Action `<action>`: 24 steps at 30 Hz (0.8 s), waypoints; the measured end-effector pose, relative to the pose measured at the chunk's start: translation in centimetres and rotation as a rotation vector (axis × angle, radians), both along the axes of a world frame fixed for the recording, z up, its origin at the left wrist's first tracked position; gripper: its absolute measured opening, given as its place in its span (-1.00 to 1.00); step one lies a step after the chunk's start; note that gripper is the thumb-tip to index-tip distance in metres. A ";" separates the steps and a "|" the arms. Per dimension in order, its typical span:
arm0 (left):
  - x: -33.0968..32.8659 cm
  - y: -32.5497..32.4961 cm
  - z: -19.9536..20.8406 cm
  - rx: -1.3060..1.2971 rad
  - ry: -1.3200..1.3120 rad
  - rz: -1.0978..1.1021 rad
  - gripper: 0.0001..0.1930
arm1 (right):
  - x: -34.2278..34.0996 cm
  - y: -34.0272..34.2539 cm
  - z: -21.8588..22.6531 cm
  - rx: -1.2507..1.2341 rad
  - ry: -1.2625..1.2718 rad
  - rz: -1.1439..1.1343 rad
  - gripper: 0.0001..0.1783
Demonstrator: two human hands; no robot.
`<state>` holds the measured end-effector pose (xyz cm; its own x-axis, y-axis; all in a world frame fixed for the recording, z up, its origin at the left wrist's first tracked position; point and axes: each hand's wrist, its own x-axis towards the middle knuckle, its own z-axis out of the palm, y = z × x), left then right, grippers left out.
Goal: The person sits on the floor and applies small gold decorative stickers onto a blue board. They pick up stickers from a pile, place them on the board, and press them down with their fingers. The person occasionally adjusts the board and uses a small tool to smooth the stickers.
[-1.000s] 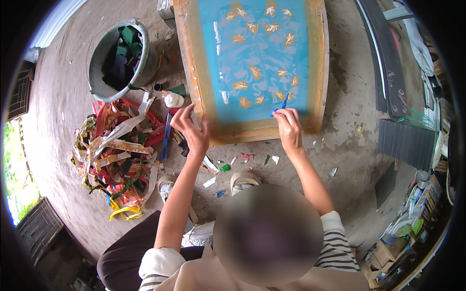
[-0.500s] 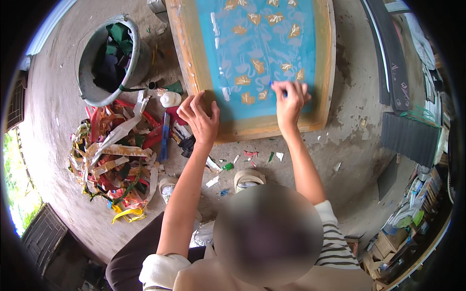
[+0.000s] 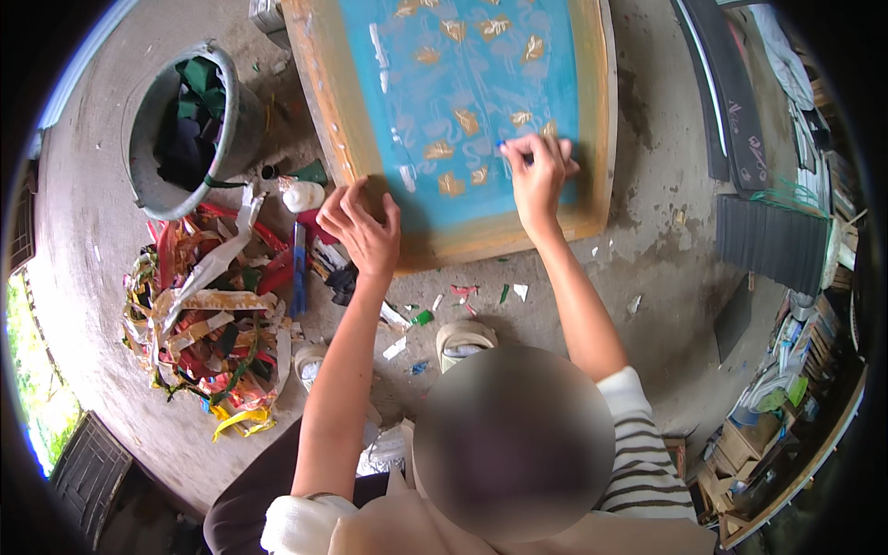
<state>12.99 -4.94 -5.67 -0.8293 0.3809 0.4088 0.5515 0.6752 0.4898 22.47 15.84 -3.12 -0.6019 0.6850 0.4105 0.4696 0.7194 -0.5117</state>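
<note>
In front of me lies a screen-printing frame (image 3: pixel 592 208) with a tan border and blue mesh. Gold leaf shapes and pale curved figures mark the mesh (image 3: pixel 416 208). My left hand (image 3: pixel 363 227) rests on the frame's near left corner, fingers spread and holding nothing. Over the lower right part of the mesh, my right hand (image 3: pixel 541 180) is closed around a small blue-tipped thing (image 3: pixel 502 145). Its blue end shows beside the index finger; the rest is hidden in the hand, so its kind is unclear.
A grey bucket (image 3: pixel 242 139) of dark scraps stands at left, above a heap of coloured strips (image 3: pixel 208 324). A white bottle (image 3: pixel 302 196) and a blue-handled tool (image 3: pixel 299 268) lie beside the frame. Small scraps dot the floor near my shoes (image 3: pixel 465 342). Dark stacked sheets (image 3: pixel 770 242) are at right.
The whole view has shifted a little to the left. Against the mesh, my right hand with the blue-tipped thing has moved slightly right and away from me. My left hand stays on the corner.
</note>
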 end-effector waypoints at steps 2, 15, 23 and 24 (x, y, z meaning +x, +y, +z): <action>0.4 -0.2 -0.1 -0.010 -0.003 -0.008 -0.49 | 1.5 -0.8 -0.7 -0.051 -0.016 -0.010 -0.82; 0.4 -0.4 0.1 -0.006 -0.014 0.010 -0.48 | 4.6 -2.4 -1.6 -0.078 -0.118 0.062 -0.82; 0.6 -0.1 0.4 0.015 -0.062 -0.033 -0.50 | -1.0 1.3 -0.2 -0.029 0.018 -0.057 -0.85; 0.2 -0.2 0.3 0.019 -0.058 -0.032 -0.50 | 0.6 0.4 -0.7 -0.062 -0.023 -0.005 -0.86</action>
<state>13.20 -5.15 -5.36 -0.8394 0.4006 0.3675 0.5431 0.6480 0.5340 23.05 16.23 -3.83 -0.6074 0.7115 0.3535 0.4851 0.6845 -0.5443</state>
